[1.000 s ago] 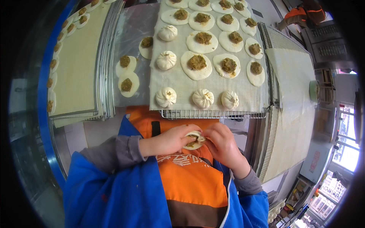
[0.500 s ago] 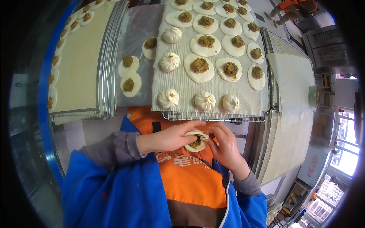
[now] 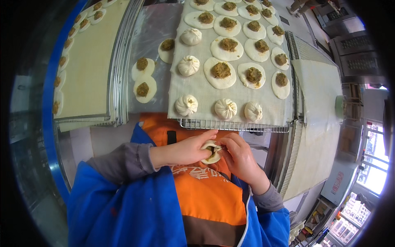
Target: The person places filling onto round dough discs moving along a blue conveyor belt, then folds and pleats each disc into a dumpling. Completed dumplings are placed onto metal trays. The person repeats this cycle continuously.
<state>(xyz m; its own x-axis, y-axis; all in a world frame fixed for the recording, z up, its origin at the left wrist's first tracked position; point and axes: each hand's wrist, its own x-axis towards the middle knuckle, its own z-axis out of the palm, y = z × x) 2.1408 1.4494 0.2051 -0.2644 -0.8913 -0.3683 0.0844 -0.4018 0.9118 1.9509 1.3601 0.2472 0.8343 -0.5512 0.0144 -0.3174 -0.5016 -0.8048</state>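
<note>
Between my hands, in front of my orange apron, is a partly gathered filled bun (image 3: 211,157), its brownish-green filling showing through the gap in the dough. My left hand (image 3: 187,149) cups the bun from the left, with the thumb at the filling. At the bun's right edge, my right hand (image 3: 240,157) pinches the dough rim between thumb and fingers. Just beyond my hands, several pleated closed buns (image 3: 225,108) sit on the cloth-lined tray (image 3: 205,113). Flat dough rounds (image 3: 220,73) topped with filling lie behind them on the same cloth.
The tray rests on a wire rack (image 3: 234,125). Left of it, a grey metal surface (image 3: 142,33) carries more filled rounds. Farther left stands another lined tray (image 3: 92,61) with rounds along its edge. Stacked lined trays (image 3: 319,103) are on the right. A person (image 3: 306,5) stands at the far upper right.
The bun's opening has narrowed as my right hand gathers more of the rim. The tray and rounds appear shifted slightly right in view. The person at the far right has moved partly out of sight.
</note>
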